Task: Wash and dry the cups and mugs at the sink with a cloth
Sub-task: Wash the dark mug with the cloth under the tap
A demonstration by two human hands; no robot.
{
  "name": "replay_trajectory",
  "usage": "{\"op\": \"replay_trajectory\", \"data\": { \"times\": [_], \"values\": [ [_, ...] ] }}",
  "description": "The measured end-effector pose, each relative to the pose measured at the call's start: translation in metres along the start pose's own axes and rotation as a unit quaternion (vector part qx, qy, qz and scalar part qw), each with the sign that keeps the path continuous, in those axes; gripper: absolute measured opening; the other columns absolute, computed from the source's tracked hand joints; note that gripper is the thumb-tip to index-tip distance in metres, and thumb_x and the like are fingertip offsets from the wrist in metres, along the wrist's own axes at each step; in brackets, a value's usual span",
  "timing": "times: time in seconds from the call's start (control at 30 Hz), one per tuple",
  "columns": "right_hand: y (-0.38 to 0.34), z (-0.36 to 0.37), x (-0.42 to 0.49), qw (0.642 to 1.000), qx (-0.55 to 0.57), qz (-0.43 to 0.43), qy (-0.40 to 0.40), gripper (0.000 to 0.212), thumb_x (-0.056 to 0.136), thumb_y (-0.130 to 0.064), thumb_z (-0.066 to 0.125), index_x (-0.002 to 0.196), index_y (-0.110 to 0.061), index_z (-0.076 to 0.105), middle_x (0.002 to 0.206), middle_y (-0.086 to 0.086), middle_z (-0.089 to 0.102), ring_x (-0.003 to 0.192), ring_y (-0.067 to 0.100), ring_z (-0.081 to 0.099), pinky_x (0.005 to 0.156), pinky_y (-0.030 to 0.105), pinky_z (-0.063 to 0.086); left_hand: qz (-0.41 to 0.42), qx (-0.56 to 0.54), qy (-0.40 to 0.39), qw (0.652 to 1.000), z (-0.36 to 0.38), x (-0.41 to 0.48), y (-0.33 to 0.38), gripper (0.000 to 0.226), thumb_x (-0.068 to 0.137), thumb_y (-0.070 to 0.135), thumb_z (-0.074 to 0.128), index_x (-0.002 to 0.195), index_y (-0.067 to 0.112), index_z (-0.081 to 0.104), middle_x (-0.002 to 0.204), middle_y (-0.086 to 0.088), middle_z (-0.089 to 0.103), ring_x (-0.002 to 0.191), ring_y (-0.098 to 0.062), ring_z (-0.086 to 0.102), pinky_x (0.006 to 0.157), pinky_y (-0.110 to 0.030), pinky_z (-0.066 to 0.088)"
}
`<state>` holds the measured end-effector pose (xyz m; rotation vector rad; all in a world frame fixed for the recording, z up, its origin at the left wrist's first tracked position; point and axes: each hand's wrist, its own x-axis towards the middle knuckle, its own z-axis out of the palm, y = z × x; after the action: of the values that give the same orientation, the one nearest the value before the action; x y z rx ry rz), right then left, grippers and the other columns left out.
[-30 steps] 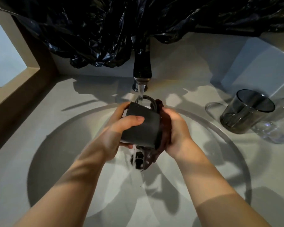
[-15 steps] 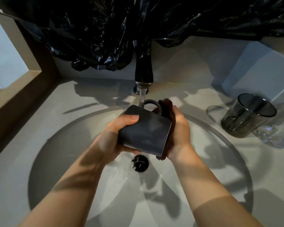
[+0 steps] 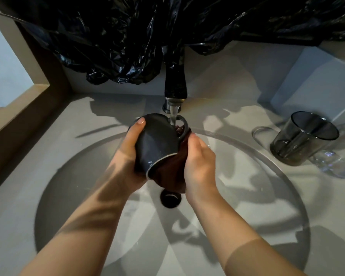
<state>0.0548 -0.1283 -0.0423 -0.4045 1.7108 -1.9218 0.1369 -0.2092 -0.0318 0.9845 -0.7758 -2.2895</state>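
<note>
A dark mug (image 3: 157, 142) is held over the round sink basin (image 3: 267, 196), tilted with its rim toward me and its base toward the tap. My left hand (image 3: 127, 154) grips the mug's left side, thumb along the wall. My right hand (image 3: 199, 166) holds a dark brown cloth (image 3: 171, 174) against the mug's mouth and right side. Water runs from the black tap (image 3: 175, 84) onto the mug's handle (image 3: 182, 126) and the cloth.
A smoky grey glass (image 3: 301, 136) and a clear glass (image 3: 343, 156) stand on the counter at the right. The drain (image 3: 170, 199) sits below the mug. Black plastic sheeting (image 3: 167, 26) hangs over the back wall. A wooden ledge (image 3: 18, 112) borders the left.
The mug has turned so that its rim faces me and its base points up at the tap. My right hand has moved with the cloth toward the mug's mouth.
</note>
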Motion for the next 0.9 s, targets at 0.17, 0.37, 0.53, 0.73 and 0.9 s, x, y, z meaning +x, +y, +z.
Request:
{"op": "replay_trajectory", "data": {
  "times": [0.17, 0.37, 0.53, 0.73, 0.9],
  "values": [
    [-0.005, -0.008, 0.018, 0.995, 0.080, 0.041, -0.037, 0.031, 0.097, -0.035, 0.046, 0.080, -0.020, 0.068, 0.087, 0.003, 0.071, 0.088, 0.020, 0.066, 0.083, 0.034, 0.053, -0.044, 0.031, -0.078, 0.996, 0.001, -0.003, 0.001, 0.052, 0.078, 0.047, 0.058, 0.111, 0.009, 0.066, 0.097, -0.012, 0.074, 0.080, -0.025, 0.071, 0.073, -0.035, 0.057],
    [0.000, -0.007, 0.026, 0.989, 0.093, 0.093, -0.069, 0.058, 0.072, -0.062, 0.064, 0.108, -0.018, 0.069, 0.110, 0.010, 0.070, 0.108, 0.028, 0.064, 0.101, 0.047, 0.045, -0.114, 0.097, -0.088, 0.985, 0.002, -0.003, -0.005, 0.055, 0.071, 0.051, 0.060, 0.100, 0.005, 0.065, 0.073, -0.016, 0.070, 0.057, -0.024, 0.067, 0.054, -0.031, 0.056],
    [-0.006, -0.011, 0.024, 0.998, 0.051, 0.038, 0.006, 0.042, 0.097, -0.037, 0.049, 0.066, -0.012, 0.063, 0.071, 0.014, 0.065, 0.077, 0.028, 0.063, 0.084, 0.039, 0.051, -0.154, 0.069, -0.073, 0.983, -0.001, 0.001, -0.004, 0.056, 0.068, 0.058, 0.062, 0.087, 0.006, 0.071, 0.082, -0.017, 0.071, 0.066, -0.029, 0.068, 0.074, -0.039, 0.051],
    [-0.008, -0.017, 0.025, 0.985, -0.098, -0.059, 0.126, 0.037, 0.099, -0.041, 0.041, 0.068, -0.022, 0.051, 0.073, -0.006, 0.056, 0.083, 0.020, 0.055, 0.082, 0.030, 0.043, -0.057, 0.117, -0.045, 0.990, 0.003, -0.006, -0.012, 0.071, 0.055, 0.044, 0.075, 0.119, 0.017, 0.058, 0.111, -0.016, 0.065, 0.093, -0.037, 0.068, 0.069, -0.051, 0.057],
    [-0.009, -0.015, 0.024, 0.987, -0.111, -0.060, 0.097, 0.024, 0.097, -0.037, 0.047, 0.083, -0.020, 0.037, 0.074, -0.005, 0.048, 0.068, 0.005, 0.046, 0.058, 0.010, 0.035, 0.025, 0.203, -0.041, 0.978, 0.002, -0.005, -0.018, 0.063, 0.053, 0.036, 0.076, 0.111, 0.027, 0.054, 0.105, -0.007, 0.066, 0.089, -0.024, 0.068, 0.071, -0.042, 0.057]
  ]
}}
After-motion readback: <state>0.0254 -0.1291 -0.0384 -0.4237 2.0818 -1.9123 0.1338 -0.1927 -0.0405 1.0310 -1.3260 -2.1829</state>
